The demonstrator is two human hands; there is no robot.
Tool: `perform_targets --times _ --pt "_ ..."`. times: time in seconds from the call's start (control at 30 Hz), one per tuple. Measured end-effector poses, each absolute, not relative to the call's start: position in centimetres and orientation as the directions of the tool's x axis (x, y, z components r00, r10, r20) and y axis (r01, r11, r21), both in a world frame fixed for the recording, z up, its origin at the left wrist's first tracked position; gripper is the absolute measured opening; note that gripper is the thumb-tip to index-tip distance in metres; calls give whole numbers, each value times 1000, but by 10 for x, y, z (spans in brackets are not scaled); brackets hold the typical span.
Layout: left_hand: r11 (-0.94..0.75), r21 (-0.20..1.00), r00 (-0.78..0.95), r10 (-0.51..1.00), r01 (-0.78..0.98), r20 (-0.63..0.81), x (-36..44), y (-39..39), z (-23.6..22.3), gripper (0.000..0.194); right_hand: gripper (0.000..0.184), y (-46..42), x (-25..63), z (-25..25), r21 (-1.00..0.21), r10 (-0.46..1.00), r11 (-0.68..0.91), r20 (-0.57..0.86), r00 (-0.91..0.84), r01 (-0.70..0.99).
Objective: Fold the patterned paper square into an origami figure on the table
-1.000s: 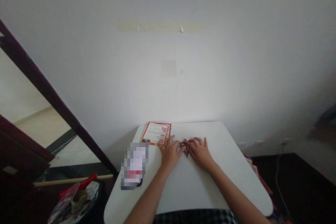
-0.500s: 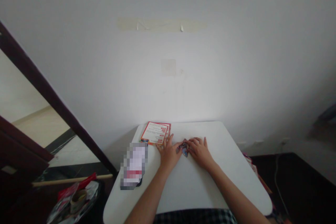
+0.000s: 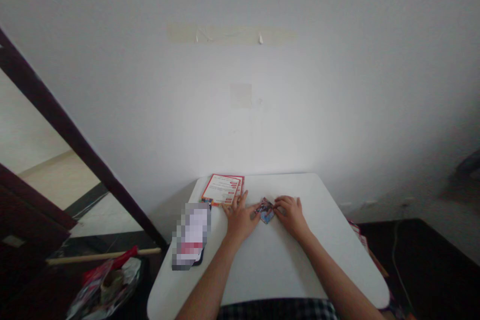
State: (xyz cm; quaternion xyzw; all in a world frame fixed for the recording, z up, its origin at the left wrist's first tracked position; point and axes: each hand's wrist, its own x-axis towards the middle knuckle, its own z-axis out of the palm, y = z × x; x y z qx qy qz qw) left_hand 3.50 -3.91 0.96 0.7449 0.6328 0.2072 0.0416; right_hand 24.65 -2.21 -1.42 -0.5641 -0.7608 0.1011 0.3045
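Note:
A small folded paper (image 3: 266, 211) with a dark, multicoloured print lies on the white table (image 3: 277, 265), between my two hands. My left hand (image 3: 240, 217) holds its left corner down with the thumb and a finger, while its other fingers spread toward the printed sheets (image 3: 221, 189). From the other side, my right hand (image 3: 291, 214) pinches the paper's right corner with thumb and fingertips. The sheets have red borders and lie stacked at the table's back left. Fingertips hide the paper's outer corners.
A phone (image 3: 192, 235), blurred by pixels, lies at the table's left side. The table's back edge meets a white wall (image 3: 240, 140). On the floor at left stands a lined bin (image 3: 112, 285) with rubbish. A cable (image 3: 396, 250) hangs down at right.
The paper has opened out from a narrow bunched shape to a wider, flatter one. My right hand has moved slightly right; my left hand has shifted a little left.

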Motion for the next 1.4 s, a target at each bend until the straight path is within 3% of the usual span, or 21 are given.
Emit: perform_targets --times 0.23,0.63,1.1,1.4 --pt "-216 295 158 965 931 209 29 -37 10 40 27 -29 243 -7 -428 886 432 365 -285 794" --pt "-204 357 166 977 912 133 28 -37 16 44 30 -30 245 -1 -524 936 345 256 -243 779" --pt "-197 309 171 979 931 110 27 -36 14 45 28 -30 244 1 -556 949 312 208 -235 770" --pt "-203 339 170 978 918 123 27 -33 12 38 24 -31 245 3 -555 949 312 223 -224 771"
